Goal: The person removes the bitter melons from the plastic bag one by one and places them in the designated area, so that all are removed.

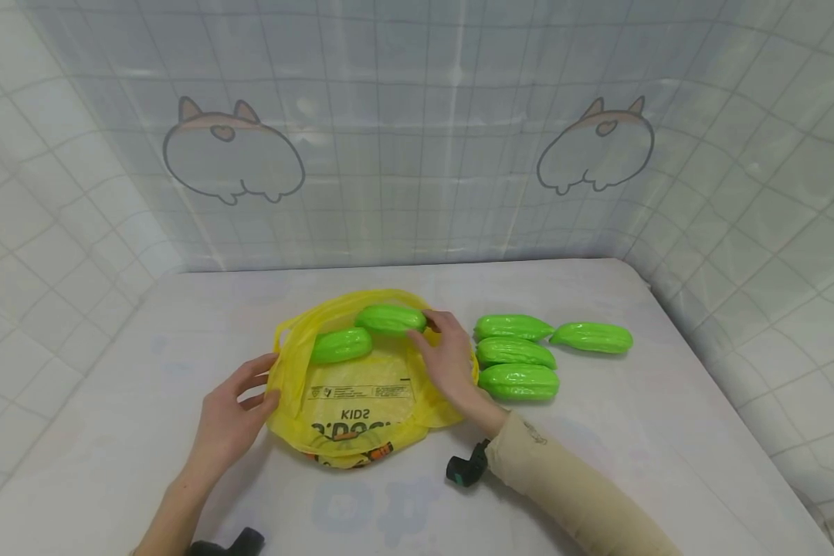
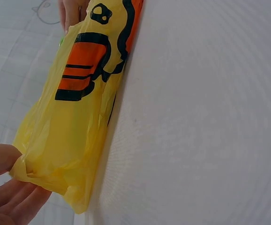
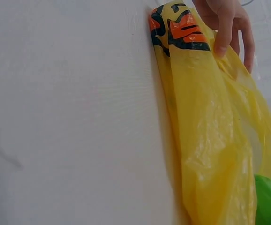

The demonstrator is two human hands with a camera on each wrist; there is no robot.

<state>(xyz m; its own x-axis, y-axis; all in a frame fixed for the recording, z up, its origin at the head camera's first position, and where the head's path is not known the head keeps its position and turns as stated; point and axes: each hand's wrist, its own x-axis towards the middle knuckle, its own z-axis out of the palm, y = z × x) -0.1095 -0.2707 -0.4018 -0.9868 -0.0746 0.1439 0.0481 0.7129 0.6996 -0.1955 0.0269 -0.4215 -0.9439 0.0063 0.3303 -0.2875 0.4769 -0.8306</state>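
A yellow plastic bag (image 1: pixel 361 455) lies with its mouth spread wide on the white table, dark lettering showing inside. My left hand (image 1: pixel 231 417) pinches the bag's left edge between thumb and fingers, as the left wrist view shows too. Over the bag's opening, my right hand (image 1: pixel 448 359) grips the right end of a glossy green ribbed gourd (image 1: pixel 389 319). Another green gourd (image 1: pixel 340 346) rests inside the bag to its left, partly behind the bag's rim. In the right wrist view only a piece of the held gourd (image 3: pixel 267 201) shows, at the lower right corner.
Several more green gourds (image 1: pixel 517 382) lie right of the bag, three stacked in a column and one farther right (image 1: pixel 592 337). White tiled-pattern sheeting (image 1: pixel 403 193) stands behind the table (image 1: pixel 632 448) and along both sides. Black wrist devices (image 1: pixel 467 466) sit on both forearms.
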